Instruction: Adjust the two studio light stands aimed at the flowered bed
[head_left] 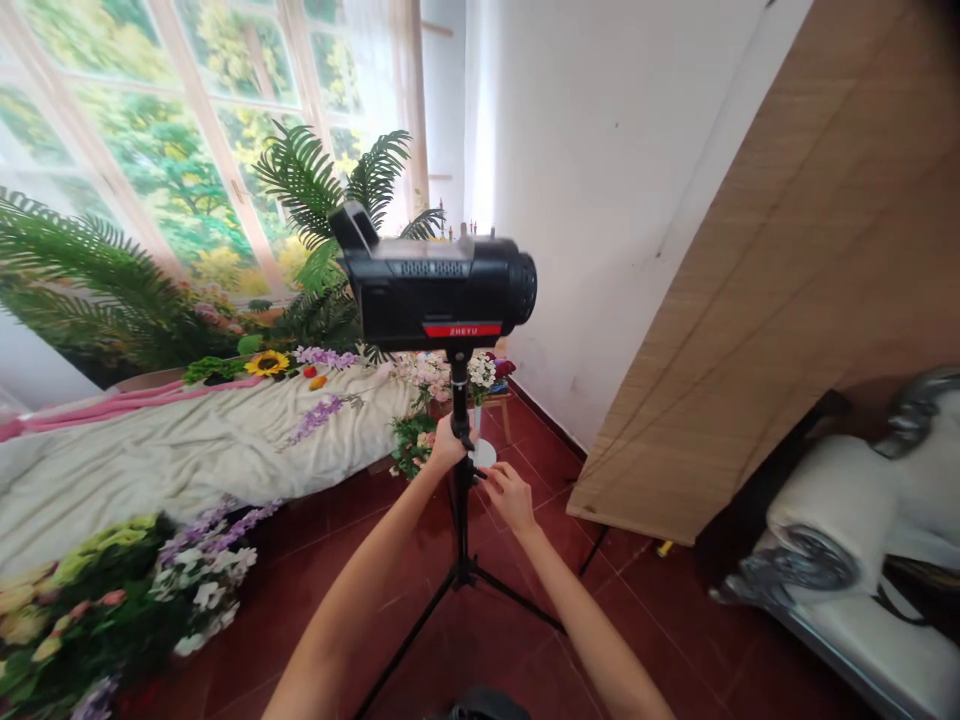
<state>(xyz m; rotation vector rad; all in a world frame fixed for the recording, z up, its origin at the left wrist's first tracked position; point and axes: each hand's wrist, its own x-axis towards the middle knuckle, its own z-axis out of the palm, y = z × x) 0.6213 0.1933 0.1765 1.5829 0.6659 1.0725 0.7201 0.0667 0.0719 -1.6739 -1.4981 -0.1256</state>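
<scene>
A black studio light with a red label strip sits on top of a black light stand, whose legs are spread on the floor. My left hand is wrapped round the stand's upper pole, below the light. Slightly lower and to the right, my right hand pinches a small black locking knob on the side of the pole. The fingertips partly cover the knob.
To the left, a bed-like surface with a cream blanket carries a sunflower and purple flowers. A flower bunch fills the lower left. At right hang a bamboo blind and, below it, a white sofa. Red tiles cover the floor.
</scene>
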